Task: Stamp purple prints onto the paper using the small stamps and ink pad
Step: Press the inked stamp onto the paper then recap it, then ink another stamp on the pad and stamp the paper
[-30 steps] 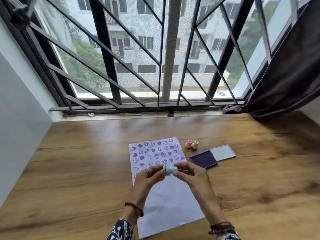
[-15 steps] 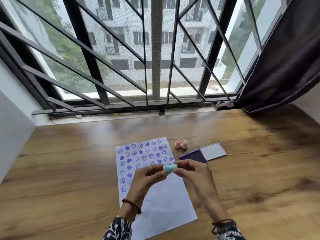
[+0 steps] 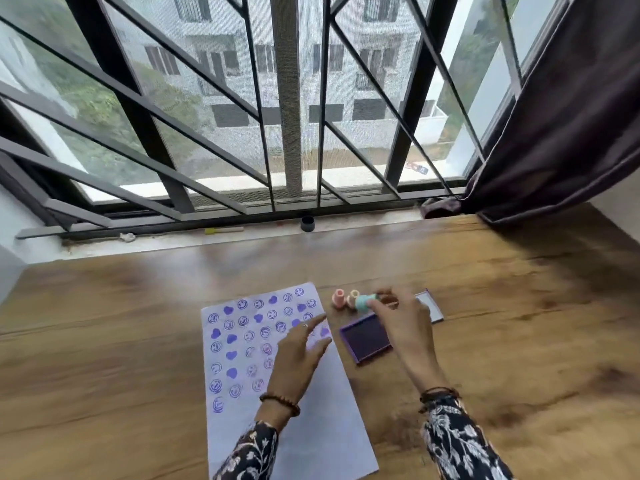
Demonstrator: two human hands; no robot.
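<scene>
A white sheet of paper [image 3: 311,427] lies on the wooden table, its upper half covered with rows of purple smiley and heart prints. My left hand [image 3: 301,344] hovers flat and open over the right edge of the paper. My right hand [image 3: 398,317] pinches a small teal stamp [image 3: 363,303] just beyond the open purple ink pad [image 3: 367,337], right beside a pink stamp [image 3: 338,298] and a cream stamp [image 3: 352,297] that stand upright on the table. The pad's open lid [image 3: 431,308] is partly hidden behind my right hand.
The wooden table [image 3: 121,323] runs to a window sill with a black barred window behind it. A small dark cap [image 3: 307,223] and a yellow-tipped pen [image 3: 223,230] lie on the sill. A dark curtain [image 3: 561,133] hangs at the right.
Both hands held the teal stamp over the paper. Now my left hand has let go and spread over the paper, and my right hand has carried the stamp up toward the two other stamps.
</scene>
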